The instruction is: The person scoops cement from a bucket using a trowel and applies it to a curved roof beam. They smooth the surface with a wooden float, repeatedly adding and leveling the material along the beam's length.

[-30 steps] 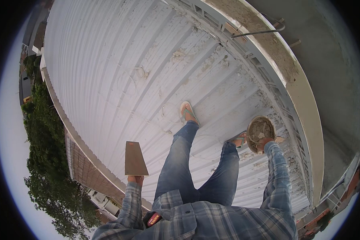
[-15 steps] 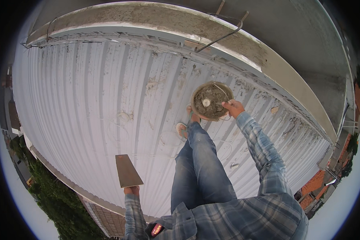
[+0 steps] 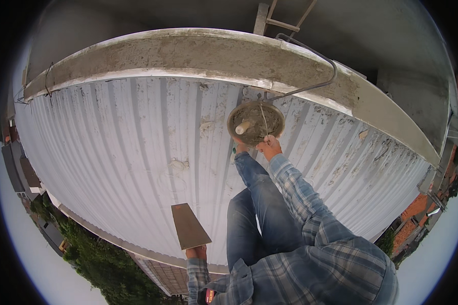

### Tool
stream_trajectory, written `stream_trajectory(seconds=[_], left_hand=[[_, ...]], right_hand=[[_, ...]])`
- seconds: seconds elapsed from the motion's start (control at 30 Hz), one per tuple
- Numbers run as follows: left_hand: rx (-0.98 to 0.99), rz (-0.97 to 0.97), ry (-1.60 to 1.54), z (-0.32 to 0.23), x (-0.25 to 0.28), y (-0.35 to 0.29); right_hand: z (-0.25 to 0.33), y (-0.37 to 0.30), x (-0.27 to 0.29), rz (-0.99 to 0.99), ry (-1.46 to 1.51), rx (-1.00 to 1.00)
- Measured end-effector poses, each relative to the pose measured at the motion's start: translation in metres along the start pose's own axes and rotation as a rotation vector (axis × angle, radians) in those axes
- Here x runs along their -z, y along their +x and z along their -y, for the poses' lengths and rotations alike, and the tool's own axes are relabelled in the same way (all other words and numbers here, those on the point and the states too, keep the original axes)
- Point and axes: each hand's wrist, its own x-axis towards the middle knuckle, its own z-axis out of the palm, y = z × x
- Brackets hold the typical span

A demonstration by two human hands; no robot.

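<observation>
The right grip (image 3: 269,146), closed on the thin handle (image 3: 264,120) of a mortar bucket (image 3: 283,127), presumably to hang it level near the ledge (image 3: 183,53), complements the left grip (image 3: 197,252), curled around a flat board (image 3: 190,226), above the corrugated roof (image 3: 137,137).

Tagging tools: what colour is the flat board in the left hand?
The flat board is brownish grey, seen best in the head view.

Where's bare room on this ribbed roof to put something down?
The widest bare patch is the roof left of the board in your left hand, beyond the pale bundle. Another lies right of your right sleeve, though debris scatters it toward the ledge. It's crowded around the bucket, with your right hand, a foot and the bent bar close.
</observation>
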Motion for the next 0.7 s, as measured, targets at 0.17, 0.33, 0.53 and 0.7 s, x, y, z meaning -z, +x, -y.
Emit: stream_trajectory(seconds=[0.17, 0.33, 0.53, 0.7], left_hand=[[0.027, -0.049, 0.024, -0.021, -0.018, -0.02], [-0.036, -0.036, 0.039, -0.054, -0.032, -0.026], [-0.146, 0.06, 0.113, -0.095, -0.075, -0.032], [-0.132, 0.086, 0.162, -0.126, -0.095, -0.019]], right_hand=[[-0.035, 0.027, -0.001, -0.007, -0.091, -0.01], [-0.023, 0.002, -0.037, 0.005, -0.326, -0.04], [-0.04, -0.004, -0.028, 0.072, -0.449, -0.152], [-0.037, -0.009, -0.025, -0.038, -0.376, -0.031]])
